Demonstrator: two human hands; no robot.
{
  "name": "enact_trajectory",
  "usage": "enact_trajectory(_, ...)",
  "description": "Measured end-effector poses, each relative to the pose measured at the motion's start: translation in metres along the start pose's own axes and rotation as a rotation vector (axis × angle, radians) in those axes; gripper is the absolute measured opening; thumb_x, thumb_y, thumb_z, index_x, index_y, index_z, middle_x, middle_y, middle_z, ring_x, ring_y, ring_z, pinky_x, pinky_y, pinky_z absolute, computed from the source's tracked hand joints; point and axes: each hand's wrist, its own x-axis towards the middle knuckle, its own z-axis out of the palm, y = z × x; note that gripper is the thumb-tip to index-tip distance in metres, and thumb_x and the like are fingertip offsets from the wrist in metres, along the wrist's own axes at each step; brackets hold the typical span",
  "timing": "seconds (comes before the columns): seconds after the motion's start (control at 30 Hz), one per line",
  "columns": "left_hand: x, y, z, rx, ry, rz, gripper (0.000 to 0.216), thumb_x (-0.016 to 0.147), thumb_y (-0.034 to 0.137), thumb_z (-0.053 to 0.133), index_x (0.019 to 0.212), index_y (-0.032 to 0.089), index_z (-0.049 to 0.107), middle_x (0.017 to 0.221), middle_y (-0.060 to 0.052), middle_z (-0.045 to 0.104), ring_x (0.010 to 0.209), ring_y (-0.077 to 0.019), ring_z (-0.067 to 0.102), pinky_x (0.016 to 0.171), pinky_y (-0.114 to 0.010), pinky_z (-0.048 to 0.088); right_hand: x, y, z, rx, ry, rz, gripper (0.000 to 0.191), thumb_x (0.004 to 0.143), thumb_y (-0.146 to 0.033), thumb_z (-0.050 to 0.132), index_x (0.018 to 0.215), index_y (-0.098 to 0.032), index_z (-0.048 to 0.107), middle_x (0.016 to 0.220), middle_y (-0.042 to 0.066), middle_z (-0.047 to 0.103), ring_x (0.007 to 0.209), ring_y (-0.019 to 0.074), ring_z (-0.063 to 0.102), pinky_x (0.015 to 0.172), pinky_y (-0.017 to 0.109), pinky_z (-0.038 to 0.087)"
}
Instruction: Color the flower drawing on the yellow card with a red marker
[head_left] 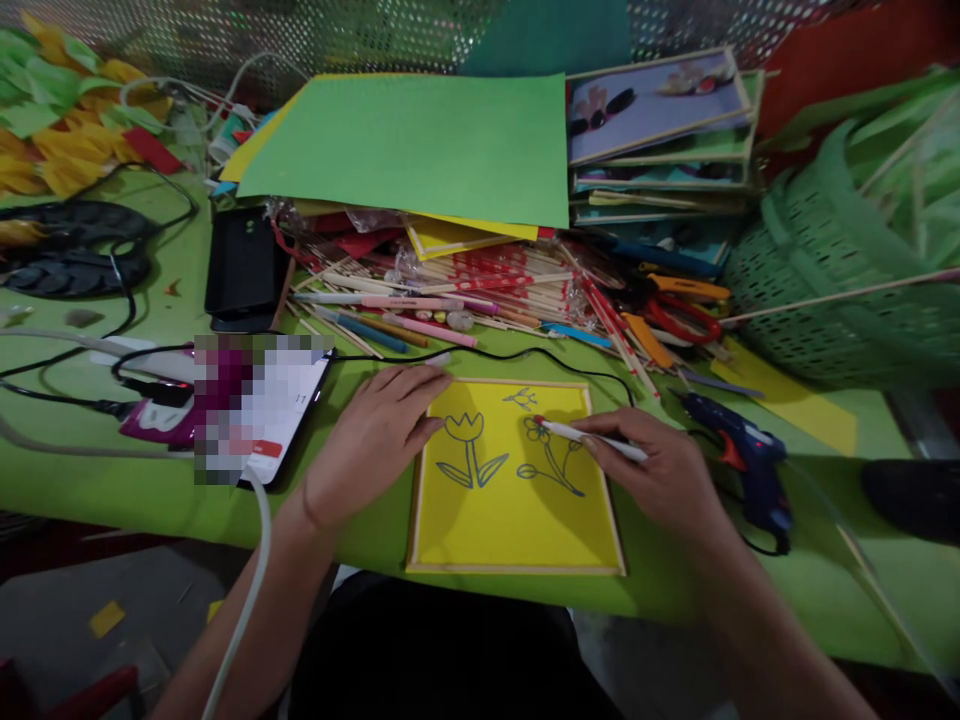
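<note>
Head view: in the lower middle of the frame the yellow board (pixel 517 520) lies flat on the green worktop (pixel 150 480), close to its near edge and right in front of you. Judging by the lines on it, the drawing is well begun but not finished. A tulip (pixel 469 450) with two leaves stands complete in the left half. A round-petalled flower (pixel 551 455) with stem and leaves is to its right, and a small winged sketch (pixel 521 399) sits near the top edge. The whole lower part of the board is bare yellow, and none of the outlines is filled in.

Your right hand (pixel 660 470) is closed around a white pen (pixel 592 437) in a writing grip, with the tip on the head of the round flower. Your left hand (pixel 375 440) holds nothing. It lies flat and relaxed, palm down, with the fingers resting over the board's upper left corner.

A blue glue gun (pixel 746 455) lies just right of your right hand, and a phone (pixel 289 425) just left of your left hand. Across the middle of the frame are loose sticks (pixel 510 280) and orange scissors (pixel 679 305), under a large green sheet (pixel 420 145).
</note>
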Motion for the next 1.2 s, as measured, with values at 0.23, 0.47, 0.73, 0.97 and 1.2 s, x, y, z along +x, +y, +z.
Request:
enact_trajectory(0.23,-0.0002,0.0001,-0.0004,-0.021,-0.012,-0.012,0.038,0.101,0.025,0.056,0.138,0.019,0.060,0.146,-0.010,0.061,0.133,-0.0295,0.055,0.115,-0.049,0.044,-0.0007,-0.0003,-0.0015,0.001,0.021,0.017,0.015,0.094,-0.030,0.063,0.099,-0.024,0.076,0.092,0.005,0.078,0.081,0.0228,0.072,0.071,0.034,0.053)
enact_trajectory(0.47,-0.0001,-0.0005,0.0000,-0.033,-0.011,-0.019,0.039,0.100,0.026,0.057,0.139,0.020,0.060,0.146,-0.010,0.061,0.134,-0.0296,0.055,0.115,-0.050,0.044,-0.0005,-0.0041,-0.0048,0.111,0.073,0.101,0.014,0.089,-0.031,0.065,0.094,-0.025,0.077,0.092,0.005,0.080,0.082,0.0243,0.074,0.071,0.034,0.057)
enact_trajectory(0.73,-0.0010,-0.0022,0.0015,-0.022,-0.016,-0.017,0.040,0.101,0.026,0.056,0.140,0.019,0.059,0.147,-0.010,0.060,0.134,-0.0299,0.054,0.115,-0.050,0.043,-0.0052,0.0009,-0.0096,0.074,0.073,0.110,0.014,0.090,-0.031,0.066,0.096,-0.026,0.077,0.094,0.004,0.080,0.086,0.0244,0.074,0.075,0.035,0.056)
enact_trajectory(0.97,-0.0009,-0.0018,0.0003,0.007,-0.023,-0.008,0.040,0.101,0.027,0.057,0.139,0.016,0.059,0.148,-0.010,0.060,0.134,-0.0298,0.053,0.115,-0.049,0.043,-0.0043,0.0014,-0.0083,0.033,0.057,0.052,0.014,0.091,-0.030,0.065,0.096,-0.026,0.078,0.091,0.003,0.080,0.082,0.0230,0.074,0.072,0.033,0.055)
enact_trajectory(1.2,-0.0009,-0.0008,0.0007,0.012,-0.014,-0.004,0.041,0.100,0.027,0.058,0.140,0.015,0.059,0.147,-0.011,0.060,0.133,-0.0304,0.054,0.114,-0.051,0.044,-0.0032,-0.0018,-0.0078,0.021,0.039,0.027,0.015,0.092,-0.028,0.064,0.095,-0.023,0.077,0.090,0.005,0.079,0.080,0.0220,0.073,0.069,0.032,0.054)
